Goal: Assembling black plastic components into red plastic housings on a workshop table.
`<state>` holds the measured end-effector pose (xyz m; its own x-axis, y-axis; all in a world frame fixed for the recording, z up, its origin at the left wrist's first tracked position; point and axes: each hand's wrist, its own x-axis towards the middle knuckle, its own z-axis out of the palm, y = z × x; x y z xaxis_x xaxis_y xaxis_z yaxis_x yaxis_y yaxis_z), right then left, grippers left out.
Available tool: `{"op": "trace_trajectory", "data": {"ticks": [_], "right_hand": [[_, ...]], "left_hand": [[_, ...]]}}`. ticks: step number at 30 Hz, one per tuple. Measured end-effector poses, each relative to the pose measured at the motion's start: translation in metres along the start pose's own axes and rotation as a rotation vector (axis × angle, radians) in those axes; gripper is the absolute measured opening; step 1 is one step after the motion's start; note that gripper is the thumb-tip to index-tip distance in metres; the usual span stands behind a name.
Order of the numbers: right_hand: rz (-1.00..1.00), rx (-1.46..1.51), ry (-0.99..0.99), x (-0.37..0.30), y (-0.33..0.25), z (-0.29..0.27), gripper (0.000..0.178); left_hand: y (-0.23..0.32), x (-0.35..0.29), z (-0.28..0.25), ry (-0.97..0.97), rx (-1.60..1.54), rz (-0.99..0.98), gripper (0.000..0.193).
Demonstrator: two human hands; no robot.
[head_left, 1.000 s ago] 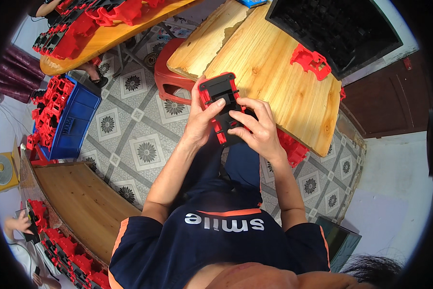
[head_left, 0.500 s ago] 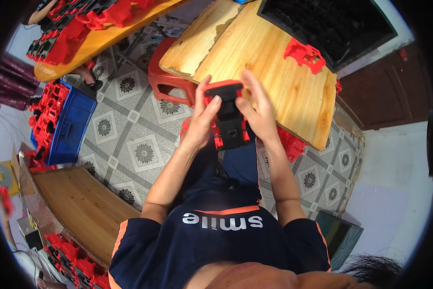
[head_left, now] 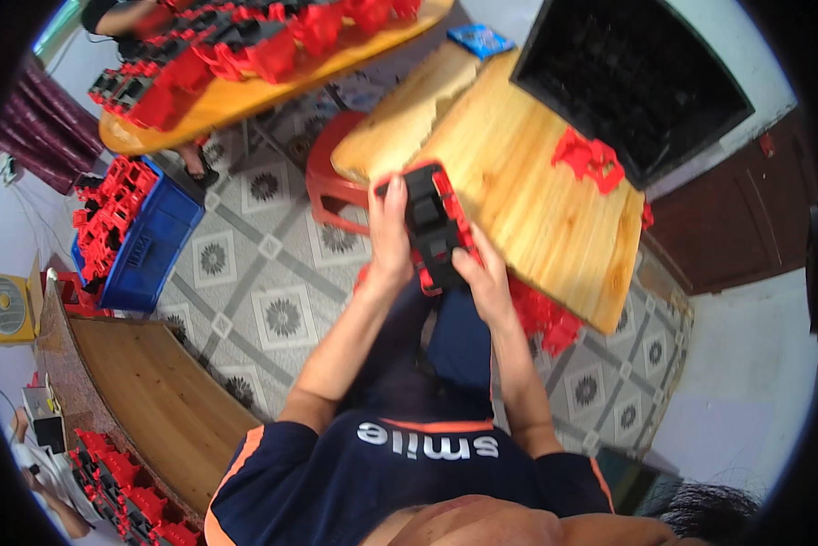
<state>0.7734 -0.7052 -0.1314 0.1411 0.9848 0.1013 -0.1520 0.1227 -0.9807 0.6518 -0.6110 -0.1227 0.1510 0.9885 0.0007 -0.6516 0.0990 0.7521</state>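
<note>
A red and black plastic part [head_left: 432, 223], oblong with red edges and a black stepped middle, is held between both hands above my lap. My left hand [head_left: 391, 227] grips its upper left side, thumb lying along the black top. At the lower right side, my right hand [head_left: 484, 278] holds the edge, its thumb pressed near the black lower end. The part tilts slightly. Its underside and most fingertips are hidden.
Ahead stands a wooden table [head_left: 509, 168] carrying a red plastic piece [head_left: 589, 161] and a dark tray [head_left: 632, 73]. A red stool [head_left: 329, 173] sits beside it. Leftward, a blue crate [head_left: 159, 238] holds red parts. More parts cover a far table [head_left: 145, 136], where a person works.
My right hand has come down from beside the part's top to its lower right side. The part now tilts with its top leaning left. The whole view has shifted.
</note>
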Motion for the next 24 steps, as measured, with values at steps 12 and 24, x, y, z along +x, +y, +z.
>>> {"op": "trace_trajectory", "data": {"ticks": [12, 24], "right_hand": [[-0.299, -0.090, 0.166, 0.012, -0.028, 0.010, 0.062], [-0.398, 0.194, 0.327, 0.236, -0.126, -0.050, 0.032]], "left_hand": [[0.021, -0.023, 0.005, -0.482, 0.425, 0.230, 0.121], [-0.027, -0.018, -0.024, -0.096, 0.852, 0.647, 0.079]]}}
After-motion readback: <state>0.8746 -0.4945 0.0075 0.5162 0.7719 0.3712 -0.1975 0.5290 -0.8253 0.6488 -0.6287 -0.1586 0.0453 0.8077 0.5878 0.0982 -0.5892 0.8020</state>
